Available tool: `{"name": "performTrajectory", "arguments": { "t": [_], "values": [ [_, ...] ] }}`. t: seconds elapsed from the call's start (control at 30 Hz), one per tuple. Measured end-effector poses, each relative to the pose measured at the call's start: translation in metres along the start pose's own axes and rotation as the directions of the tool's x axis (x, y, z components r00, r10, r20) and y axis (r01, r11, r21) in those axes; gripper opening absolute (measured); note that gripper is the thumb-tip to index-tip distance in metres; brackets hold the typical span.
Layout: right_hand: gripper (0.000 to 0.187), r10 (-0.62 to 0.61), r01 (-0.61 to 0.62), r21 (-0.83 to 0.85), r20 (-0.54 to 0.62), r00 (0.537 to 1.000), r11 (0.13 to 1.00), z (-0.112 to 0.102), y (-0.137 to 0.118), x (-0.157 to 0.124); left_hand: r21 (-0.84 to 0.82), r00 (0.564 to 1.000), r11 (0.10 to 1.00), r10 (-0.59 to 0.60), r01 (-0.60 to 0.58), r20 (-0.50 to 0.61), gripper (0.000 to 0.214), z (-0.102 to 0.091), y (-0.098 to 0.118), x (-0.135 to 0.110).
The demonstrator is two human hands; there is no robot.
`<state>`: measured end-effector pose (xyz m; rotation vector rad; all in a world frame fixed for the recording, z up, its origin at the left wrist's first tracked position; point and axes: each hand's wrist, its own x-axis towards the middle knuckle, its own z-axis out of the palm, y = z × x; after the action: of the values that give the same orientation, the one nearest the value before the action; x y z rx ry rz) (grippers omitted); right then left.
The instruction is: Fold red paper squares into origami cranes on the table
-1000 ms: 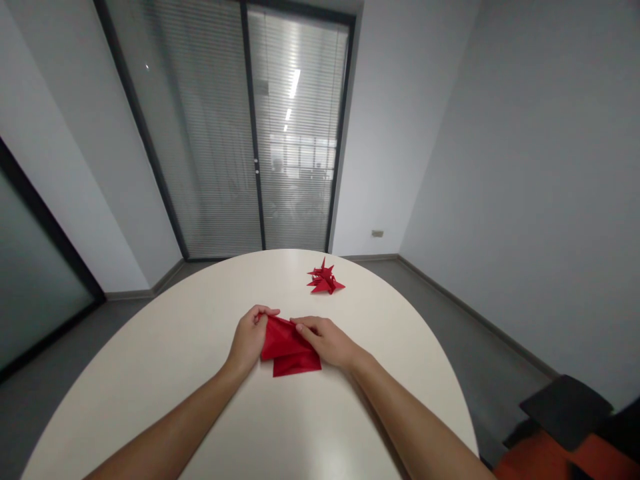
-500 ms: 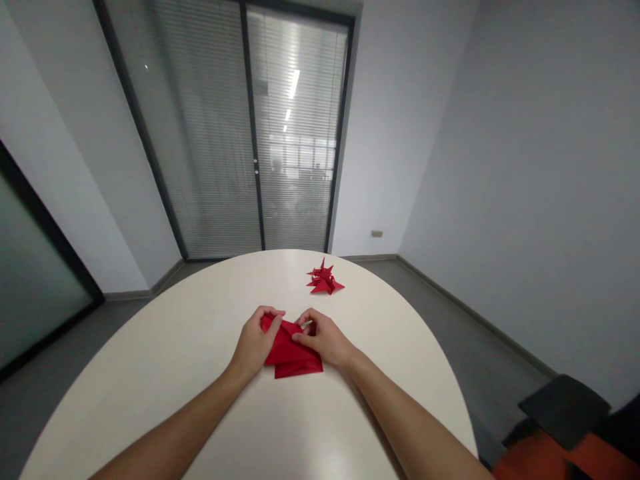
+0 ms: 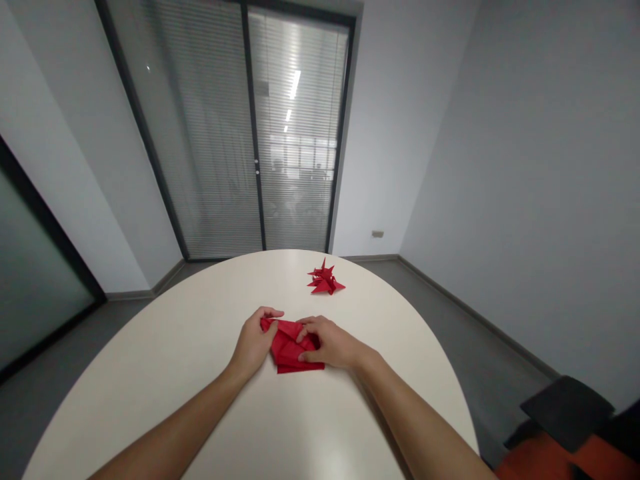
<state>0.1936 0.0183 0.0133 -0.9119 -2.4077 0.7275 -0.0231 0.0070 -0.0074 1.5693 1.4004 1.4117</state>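
A sheet of red paper [image 3: 289, 348], partly folded, lies on the white round table [image 3: 200, 353] in front of me. My left hand [image 3: 255, 340] pinches its upper left corner with curled fingers. My right hand [image 3: 330, 343] rests on the paper's right side, with fingers and thumb closed on a fold. The two hands hide much of the sheet.
A small pile of finished red paper figures [image 3: 325, 280] sits farther back on the table, right of centre. Glass doors with blinds [image 3: 250, 133] stand behind the table. A dark and orange chair [image 3: 565, 427] is at the lower right, past the table's edge.
The paper has been folded smaller. My right hand slid down and to the right over the sheet; my left hand stayed at the upper left corner.
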Motion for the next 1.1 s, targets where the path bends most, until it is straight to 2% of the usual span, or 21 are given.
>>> {"name": "performTrajectory", "arguments": {
  "t": [0.13,0.27,0.43,0.57,0.7,0.8,0.97,1.03,1.1],
  "values": [
    [0.021,-0.059,0.057,-0.132,-0.012,0.998,0.990,-0.003,0.002,0.000,0.000,1.000,1.000,0.013,-0.013,-0.009,0.020,-0.002,-0.001,0.002],
    [0.029,-0.100,0.083,-0.260,-0.052,0.994,0.962,-0.002,-0.001,-0.001,-0.019,0.999,1.000,0.024,-0.024,-0.032,0.017,-0.003,-0.001,0.003],
    [0.029,-0.100,0.067,-0.314,-0.089,0.991,0.947,0.006,-0.006,-0.001,-0.099,0.998,0.994,0.030,-0.036,-0.057,0.018,0.001,0.002,0.004],
    [0.032,-0.140,0.110,-0.316,-0.076,0.987,0.943,0.008,-0.010,0.001,-0.192,0.998,0.980,-0.059,0.053,-0.024,0.037,0.004,0.005,0.001],
    [0.042,-0.177,0.158,-0.303,-0.037,0.983,0.940,0.007,-0.011,0.002,-0.116,0.991,0.984,-0.129,0.133,0.040,0.063,0.002,0.004,-0.002],
    [0.039,-0.189,0.177,-0.264,-0.020,0.982,0.948,0.007,-0.008,0.001,-0.081,0.989,0.986,-0.145,0.147,0.034,0.069,-0.001,0.001,-0.003],
    [0.041,-0.190,0.184,-0.184,-0.015,0.982,0.965,0.007,-0.004,-0.001,-0.151,0.975,0.964,-0.210,0.218,0.069,0.062,-0.003,-0.002,0.000],
    [0.042,-0.189,0.184,-0.189,-0.009,0.982,0.965,0.006,-0.004,-0.001,-0.143,0.980,0.970,-0.188,0.194,0.059,0.053,-0.003,-0.001,0.002],
    [0.040,-0.191,0.188,-0.206,0.005,0.982,0.960,0.006,-0.005,-0.001,-0.068,0.993,0.991,-0.115,0.117,0.031,0.042,-0.005,0.002,0.004]
  ]
}}
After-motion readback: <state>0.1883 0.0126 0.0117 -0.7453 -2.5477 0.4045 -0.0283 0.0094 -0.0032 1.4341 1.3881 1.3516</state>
